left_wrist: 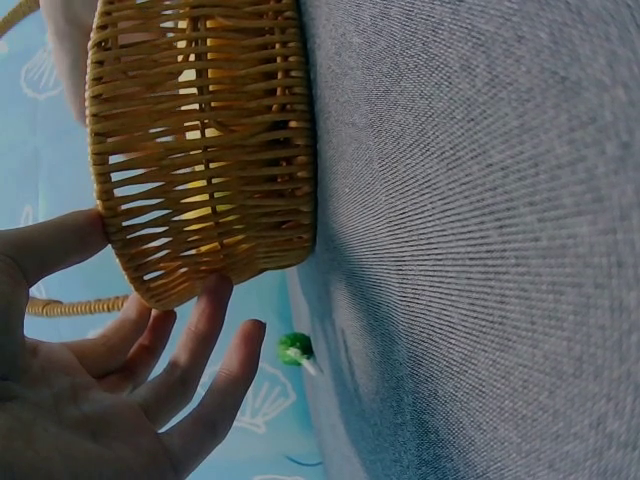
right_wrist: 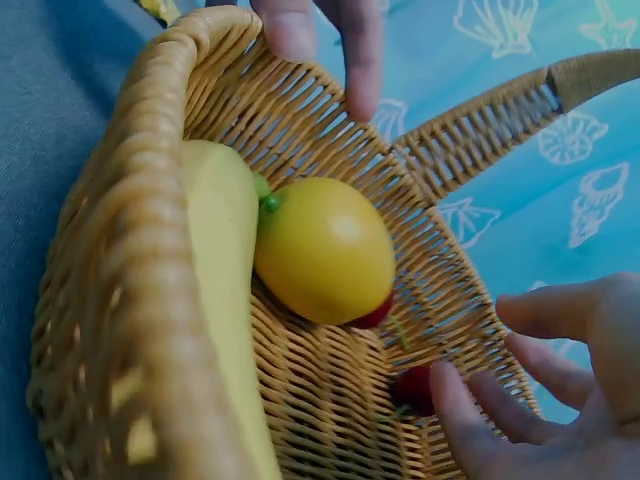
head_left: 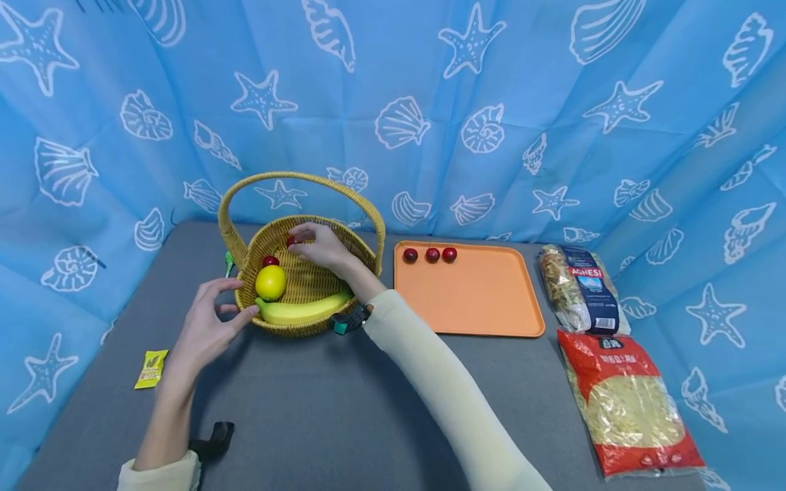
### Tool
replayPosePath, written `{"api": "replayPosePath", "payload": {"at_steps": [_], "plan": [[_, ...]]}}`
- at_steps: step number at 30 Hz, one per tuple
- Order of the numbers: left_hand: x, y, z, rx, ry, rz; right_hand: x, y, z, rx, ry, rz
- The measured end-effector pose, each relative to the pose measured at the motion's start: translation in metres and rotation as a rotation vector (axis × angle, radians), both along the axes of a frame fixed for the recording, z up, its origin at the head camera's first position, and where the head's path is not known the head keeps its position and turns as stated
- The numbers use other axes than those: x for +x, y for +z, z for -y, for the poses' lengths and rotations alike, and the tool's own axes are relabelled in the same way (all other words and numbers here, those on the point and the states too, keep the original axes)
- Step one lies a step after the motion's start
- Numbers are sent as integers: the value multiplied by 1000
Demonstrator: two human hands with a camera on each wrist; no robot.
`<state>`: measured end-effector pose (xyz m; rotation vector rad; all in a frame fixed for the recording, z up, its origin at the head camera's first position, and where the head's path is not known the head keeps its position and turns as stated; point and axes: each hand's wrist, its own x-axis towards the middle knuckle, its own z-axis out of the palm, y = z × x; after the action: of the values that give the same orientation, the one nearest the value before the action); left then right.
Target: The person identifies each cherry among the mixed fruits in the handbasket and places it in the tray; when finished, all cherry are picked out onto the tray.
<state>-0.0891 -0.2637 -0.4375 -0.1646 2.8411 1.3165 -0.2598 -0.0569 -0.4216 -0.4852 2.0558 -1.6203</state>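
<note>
cherry position: small red cherry [head_left: 291, 241] right at the fingertips of the right hand [head_left: 321, 247], deep inside the wicker basket [head_left: 344, 247] by the far wall; in the right wrist view sits just under the fingers [right_wrist: 463, 415], touching or nearly so
second cherry: another red one [head_left: 270, 260] off to the left of that hand, tucked against the lemon [head_left: 271, 282]
nearer hand: right, by a lot; already over the rim
right hand state: fingers curled toward the thumb around the cherry; looks like a pinch closing on it, but can't tell from these views if contact is firm
left hand: left hand [head_left: 205, 327] outside the basket, thumb tip on the near rim, other fingers spread and relaxed, holding nothing
banana: long axis along the near wall [head_left: 303, 309], below the right wrist, out of the way
tray: orange tray [head_left: 485, 320] off to the right of the right hand, three cherries [head_left: 432, 254] lined up at its far edge
</note>
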Motion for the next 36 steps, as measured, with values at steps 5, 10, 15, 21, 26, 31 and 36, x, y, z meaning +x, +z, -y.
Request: {"api": "replayPosePath", "payload": {"at_steps": [5, 10, 15, 21, 26, 31, 36], "plan": [[0, 1, 0, -2, 0, -4, 1, -11, 11, 82, 1, -24], [0, 1, -1, -2, 0, -6, 1, -25, 19, 180, 4, -80], [1, 1, -1, -7, 4, -9, 0, -34, 23, 233, 46, -152], [1, 2, -1, 1, 13, 0, 5, -33, 21, 332, 68, -236], [1, 1, -1, -3, 11, 3, 10, -31, 18, 391, 64, -257], [1, 2, -1, -8, 6, -2, 12, -32, 20, 423, 88, -314], [1, 2, -2, -11, 7, -3, 17, -27, 16, 364, 32, -290]]}}
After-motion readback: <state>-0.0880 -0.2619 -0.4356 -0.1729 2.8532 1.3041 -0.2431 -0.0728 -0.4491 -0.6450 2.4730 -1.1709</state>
